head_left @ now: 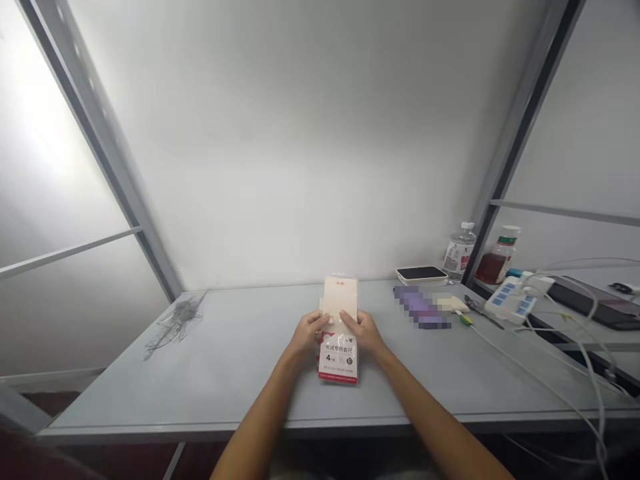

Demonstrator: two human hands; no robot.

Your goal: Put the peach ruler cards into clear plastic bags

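While both forearms reach in from the lower edge of the view, the left hand [307,333] and the right hand [362,331] grip a clear plastic packet of exam rulers [339,357] by its two long edges. Both hands are closed on the packet, with the thumbs on its upper face, and they lie just beside each other without pressing together. A red-and-white printed card [339,360] marked "4" shows below the hands, and a pale beige sheet [341,297] stands out above them. The packet is over the middle of a grey table [210,380]; contact with the tabletop cannot be confirmed. Well to the right lie a white pad with a dark top [421,274], a pixelated purple object [420,307], a white power strip [510,300] and white cables [550,380]. A clear plastic water bottle [460,253] and a bottle of reddish-brown liquid [496,260] stand behind them.
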